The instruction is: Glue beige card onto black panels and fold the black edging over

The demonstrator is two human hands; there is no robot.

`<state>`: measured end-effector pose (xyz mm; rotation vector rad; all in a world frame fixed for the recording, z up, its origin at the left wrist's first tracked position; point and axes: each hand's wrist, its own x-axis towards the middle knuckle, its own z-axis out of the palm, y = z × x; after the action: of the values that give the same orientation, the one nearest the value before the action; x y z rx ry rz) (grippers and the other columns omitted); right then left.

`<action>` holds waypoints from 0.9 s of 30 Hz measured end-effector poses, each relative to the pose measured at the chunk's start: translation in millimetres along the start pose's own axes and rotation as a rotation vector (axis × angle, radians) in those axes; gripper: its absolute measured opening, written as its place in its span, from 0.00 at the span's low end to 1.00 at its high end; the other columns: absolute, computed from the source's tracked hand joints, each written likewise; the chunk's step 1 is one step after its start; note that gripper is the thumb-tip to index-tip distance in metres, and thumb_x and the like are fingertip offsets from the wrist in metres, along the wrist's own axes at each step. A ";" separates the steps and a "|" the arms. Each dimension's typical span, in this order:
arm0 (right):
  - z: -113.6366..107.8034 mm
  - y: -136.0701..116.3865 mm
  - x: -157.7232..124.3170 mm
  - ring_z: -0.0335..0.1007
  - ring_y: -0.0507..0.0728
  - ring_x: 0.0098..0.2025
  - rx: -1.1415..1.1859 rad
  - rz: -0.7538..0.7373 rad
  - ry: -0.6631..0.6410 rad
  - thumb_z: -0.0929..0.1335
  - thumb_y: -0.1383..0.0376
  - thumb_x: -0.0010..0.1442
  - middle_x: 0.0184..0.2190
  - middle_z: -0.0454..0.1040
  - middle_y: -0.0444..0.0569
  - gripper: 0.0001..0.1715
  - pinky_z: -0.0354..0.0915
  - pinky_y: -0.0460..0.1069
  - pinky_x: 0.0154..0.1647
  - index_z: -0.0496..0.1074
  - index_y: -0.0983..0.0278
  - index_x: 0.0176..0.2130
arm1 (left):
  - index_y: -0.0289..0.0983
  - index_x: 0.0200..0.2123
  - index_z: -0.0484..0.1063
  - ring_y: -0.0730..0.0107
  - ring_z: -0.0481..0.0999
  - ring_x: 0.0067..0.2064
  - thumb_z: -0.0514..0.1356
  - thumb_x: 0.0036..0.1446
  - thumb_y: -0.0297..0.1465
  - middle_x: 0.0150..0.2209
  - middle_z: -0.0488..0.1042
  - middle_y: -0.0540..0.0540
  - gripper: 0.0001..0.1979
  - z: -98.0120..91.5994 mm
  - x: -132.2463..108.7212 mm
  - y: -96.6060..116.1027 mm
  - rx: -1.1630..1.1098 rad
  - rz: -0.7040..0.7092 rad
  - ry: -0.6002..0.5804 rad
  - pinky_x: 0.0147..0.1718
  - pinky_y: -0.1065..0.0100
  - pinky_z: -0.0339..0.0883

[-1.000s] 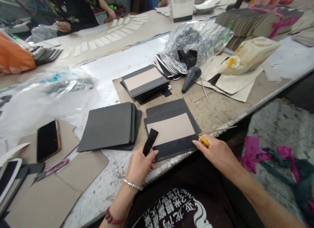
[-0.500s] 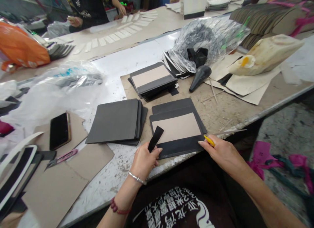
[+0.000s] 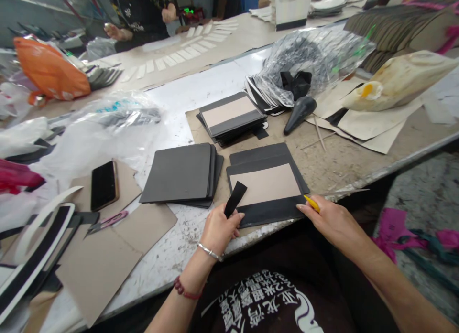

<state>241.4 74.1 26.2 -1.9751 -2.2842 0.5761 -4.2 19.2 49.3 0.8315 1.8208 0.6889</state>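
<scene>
Two hands work at the near edge of a desk (image 3: 191,240). Left hand (image 3: 218,230): fingers clamp one black strip (image 3: 235,198); thumb meets the near-left corner of a dark panel (image 3: 269,211). Right hand (image 3: 329,219): fingers close on one yellow tool (image 3: 312,203); thumb tip sits at the panel's near-right corner. Lettering: white Chinese characters on a dark garment (image 3: 265,295), 龙 and 亚 legible, many distorted. Strip: slants, free end pointing away and rightward over the panel's beige patch (image 3: 268,184). Panel: lies flat, long axis left to right.
</scene>
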 end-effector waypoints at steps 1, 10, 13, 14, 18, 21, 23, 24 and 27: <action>-0.1 -0.5 0.2 0.68 0.58 0.27 -0.008 0.002 -0.003 0.60 0.54 0.59 0.23 0.70 0.48 0.15 0.52 0.47 0.25 0.64 0.61 0.28 | 0.38 0.22 0.61 0.75 0.68 0.15 0.59 0.49 0.27 0.13 0.65 0.56 0.08 -0.2 0.2 0.0 -0.004 -0.001 -0.002 0.11 0.77 0.60; -8.9 -2.5 -1.5 0.69 0.57 0.26 -0.128 0.028 -0.033 0.61 0.51 0.59 0.22 0.71 0.47 0.17 0.52 0.47 0.25 0.63 0.61 0.29 | 0.37 0.21 0.60 0.74 0.68 0.14 0.58 0.50 0.25 0.12 0.64 0.56 0.10 -0.3 -0.2 4.5 0.023 -0.010 -0.005 0.10 0.77 0.59; -20.8 -6.0 -5.7 0.69 0.57 0.25 -0.226 0.044 -0.002 0.61 0.52 0.60 0.21 0.70 0.46 0.16 0.51 0.47 0.23 0.62 0.61 0.29 | 0.37 0.22 0.60 0.74 0.68 0.14 0.58 0.50 0.25 0.12 0.64 0.56 0.10 -0.7 -1.0 5.5 0.030 -0.004 0.005 0.10 0.77 0.59; -24.4 -11.2 -7.8 0.69 0.56 0.26 -0.258 0.037 0.043 0.61 0.54 0.61 0.23 0.70 0.46 0.15 0.51 0.47 0.23 0.62 0.61 0.29 | 0.38 0.22 0.60 0.74 0.68 0.14 0.58 0.51 0.25 0.12 0.64 0.56 0.09 -0.8 -1.2 5.6 0.033 0.001 0.006 0.10 0.77 0.59; -24.7 -56.8 -16.2 0.70 0.55 0.28 -0.347 -0.057 0.183 0.62 0.62 0.62 0.29 0.71 0.47 0.08 0.52 0.47 0.22 0.63 0.62 0.32 | 0.38 0.23 0.60 0.74 0.68 0.14 0.58 0.52 0.24 0.13 0.64 0.57 0.09 -1.2 -1.5 5.3 0.054 0.008 -0.017 0.10 0.77 0.59; -10.4 -92.8 -14.0 0.71 0.56 0.32 -0.354 -0.202 0.107 0.61 0.70 0.61 0.30 0.72 0.48 0.05 0.56 0.47 0.25 0.64 0.63 0.34 | 0.38 0.24 0.60 0.74 0.68 0.14 0.57 0.52 0.25 0.13 0.65 0.57 0.09 -1.8 -1.0 5.8 0.079 0.007 -0.038 0.10 0.77 0.59; -1.6 -98.1 -8.8 0.72 0.56 0.33 -0.368 -0.257 0.052 0.59 0.74 0.61 0.31 0.72 0.50 0.08 0.58 0.46 0.25 0.65 0.64 0.36 | 0.38 0.24 0.60 0.74 0.68 0.14 0.57 0.53 0.25 0.13 0.64 0.57 0.09 -2.5 -0.3 6.4 0.085 0.010 -0.052 0.10 0.77 0.59; 0.8 -93.2 -6.6 0.72 0.56 0.32 -0.388 -0.245 0.038 0.58 0.74 0.61 0.31 0.72 0.50 0.09 0.58 0.46 0.25 0.65 0.64 0.36 | 0.38 0.24 0.59 0.74 0.68 0.14 0.57 0.53 0.25 0.13 0.64 0.57 0.09 -2.9 0.1 6.5 0.086 0.010 -0.061 0.10 0.77 0.59; -0.9 -58.1 -5.8 0.73 0.57 0.29 -0.466 -0.092 0.051 0.57 0.75 0.61 0.29 0.72 0.52 0.10 0.57 0.47 0.23 0.65 0.65 0.36 | 0.38 0.23 0.59 0.74 0.68 0.14 0.57 0.54 0.25 0.14 0.64 0.57 0.10 -3.4 1.4 5.6 0.098 0.013 -0.079 0.10 0.77 0.59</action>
<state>188.0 62.6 46.8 -2.0067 -2.6427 -0.0242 -6.5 23.4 54.0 0.9232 1.7907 0.5710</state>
